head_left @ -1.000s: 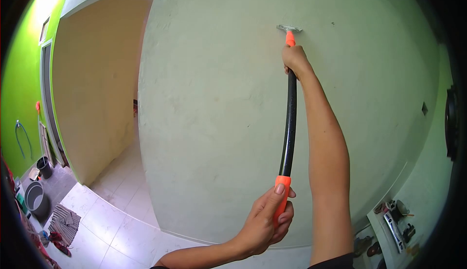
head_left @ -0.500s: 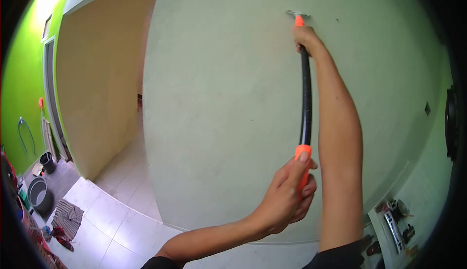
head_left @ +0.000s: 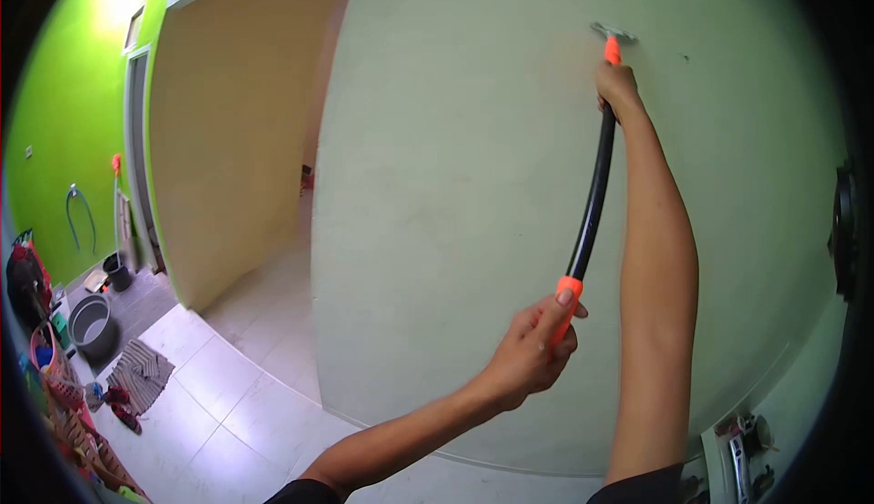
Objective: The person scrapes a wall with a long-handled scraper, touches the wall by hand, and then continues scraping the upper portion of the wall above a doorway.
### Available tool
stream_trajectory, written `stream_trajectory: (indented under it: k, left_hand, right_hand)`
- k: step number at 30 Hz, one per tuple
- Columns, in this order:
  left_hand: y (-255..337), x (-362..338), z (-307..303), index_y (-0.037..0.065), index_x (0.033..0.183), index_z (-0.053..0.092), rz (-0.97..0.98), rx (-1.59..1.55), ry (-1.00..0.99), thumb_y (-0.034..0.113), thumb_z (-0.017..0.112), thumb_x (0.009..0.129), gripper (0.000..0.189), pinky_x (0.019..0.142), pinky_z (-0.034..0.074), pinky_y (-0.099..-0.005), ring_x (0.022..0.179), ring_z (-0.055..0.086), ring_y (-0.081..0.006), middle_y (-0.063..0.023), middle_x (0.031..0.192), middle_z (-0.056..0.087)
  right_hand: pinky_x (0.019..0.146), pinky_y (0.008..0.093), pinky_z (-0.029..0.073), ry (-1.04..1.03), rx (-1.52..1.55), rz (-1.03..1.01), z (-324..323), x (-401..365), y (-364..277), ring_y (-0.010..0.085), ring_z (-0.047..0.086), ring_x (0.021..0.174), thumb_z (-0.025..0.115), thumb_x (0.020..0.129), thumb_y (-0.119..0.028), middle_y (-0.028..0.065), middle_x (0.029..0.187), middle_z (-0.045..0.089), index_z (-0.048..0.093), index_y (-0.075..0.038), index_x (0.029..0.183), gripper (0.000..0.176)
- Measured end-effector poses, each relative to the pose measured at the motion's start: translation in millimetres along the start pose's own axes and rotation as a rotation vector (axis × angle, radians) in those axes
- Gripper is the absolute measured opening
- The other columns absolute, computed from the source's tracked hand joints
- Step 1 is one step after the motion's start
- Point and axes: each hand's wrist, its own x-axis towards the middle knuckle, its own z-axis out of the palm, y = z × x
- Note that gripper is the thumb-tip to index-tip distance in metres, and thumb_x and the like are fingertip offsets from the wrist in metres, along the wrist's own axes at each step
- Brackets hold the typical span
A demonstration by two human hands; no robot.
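A long-handled scraper with a black shaft, orange grips and a thin metal head slants up across a pale green wall. My right hand, arm stretched high, is wrapped around the shaft just below the upper orange part. Lower down, my left hand grips the orange end of the handle, its thumb lying along the top. The metal blade is up at the wall surface, left of a small dark mark.
A beige-walled passage opens at the left. Beyond it are a grey tub, a black bucket, a striped cloth and a pink basket on the floor. A white shelf with items stands low at the right.
The view has turned left, so the wall and passage sit further right. The scraper's shaft leans more to the right; both hands keep their hold, and the blade stays near the dark mark.
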Motion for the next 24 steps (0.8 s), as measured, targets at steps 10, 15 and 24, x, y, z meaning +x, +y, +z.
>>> stream_trajectory:
  k: [10,15,24]
  left_hand:
    - [-90.2,-70.8,-44.6,0.008,0.107,0.054,-0.004,0.039,0.109,0.051,0.038,0.108,0.045,0.037,0.022,-0.0226,0.042,0.027,-0.0038,0.0059,0.058,0.036]
    - [-100.0,-79.2,-51.0,0.008,0.106,0.054,0.029,0.044,0.063,0.049,0.039,0.109,0.043,0.038,0.023,-0.0231,0.043,0.028,-0.0046,0.0049,0.059,0.037]
    - [-34.9,-32.3,-20.7,0.008,0.105,0.053,-0.017,0.014,0.038,0.049,0.04,0.109,0.042,0.037,0.019,-0.023,0.043,0.023,-0.0038,0.0069,0.058,0.03]
  right_hand:
    - [0.042,0.0401,0.05,-0.093,-0.03,0.06,30.5,-120.3,60.1,0.0278,0.06,0.044,0.039,0.102,-0.032,0.0132,0.06,0.059,0.055,0.006,0.088,0.043]
    - [0.042,0.0416,0.051,-0.051,-0.001,0.099,33.2,-139.6,71.9,0.0289,0.061,0.044,0.042,0.104,-0.035,0.015,0.062,0.061,0.058,0.009,0.093,0.048]
    - [0.045,0.0423,0.054,0.014,-0.066,0.084,16.9,-52.6,40.7,0.0308,0.066,0.048,0.044,0.101,-0.034,0.0182,0.059,0.062,0.059,0.012,0.084,0.051]
